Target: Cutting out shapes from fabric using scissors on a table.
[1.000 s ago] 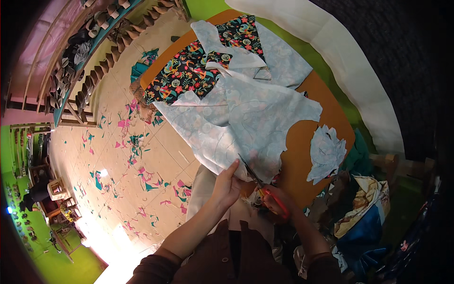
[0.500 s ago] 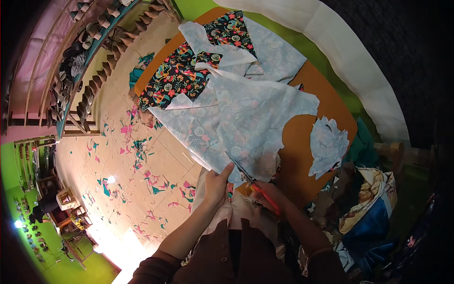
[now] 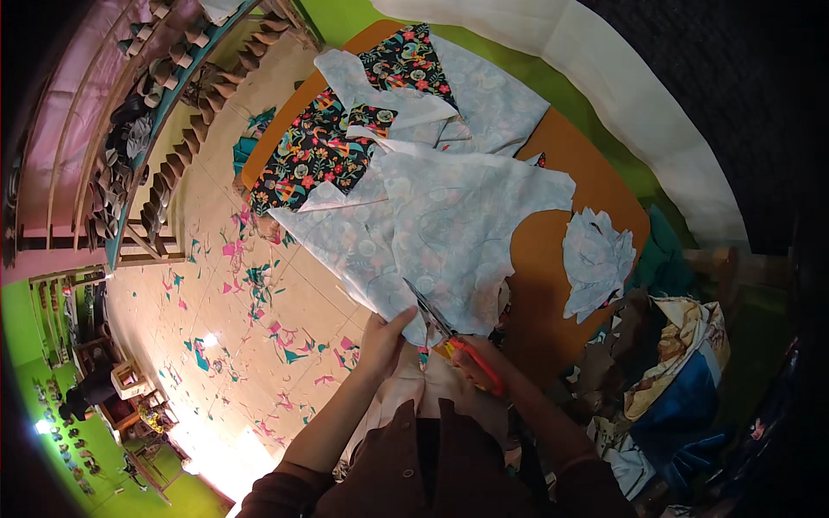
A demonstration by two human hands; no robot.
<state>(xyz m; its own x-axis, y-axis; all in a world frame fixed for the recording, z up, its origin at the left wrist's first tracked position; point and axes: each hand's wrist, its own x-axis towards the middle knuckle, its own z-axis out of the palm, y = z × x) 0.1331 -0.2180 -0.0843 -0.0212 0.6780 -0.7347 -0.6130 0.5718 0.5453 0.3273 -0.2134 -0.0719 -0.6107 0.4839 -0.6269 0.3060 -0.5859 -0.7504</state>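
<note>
A large piece of floral fabric (image 3: 449, 233) lies pale wrong side up over the near part of an orange-brown table (image 3: 540, 268). Its near edge is pinched in my left hand (image 3: 382, 345), thumb on top. In my right hand (image 3: 479, 363) are scissors (image 3: 434, 312) with red handles; their blades point up and left across the fabric, just right of my left thumb. The blades look parted a little. Faint curved outlines show on the pale side. Farther back, the same fabric shows its black, flowered face (image 3: 319, 151).
A stack of cut pale pieces (image 3: 598, 263) sits at the table's right. Below it are heaped cloth scraps and a blue-and-cream bundle (image 3: 682, 363). Pink and green snippets (image 3: 281, 337) litter the tiled floor. Shoe shelves (image 3: 164, 112) stand at the far left.
The scissors have shifted slightly left and their blades look more parted. My left hand has moved a little left and down along the fabric edge. The whole view has tilted slightly.
</note>
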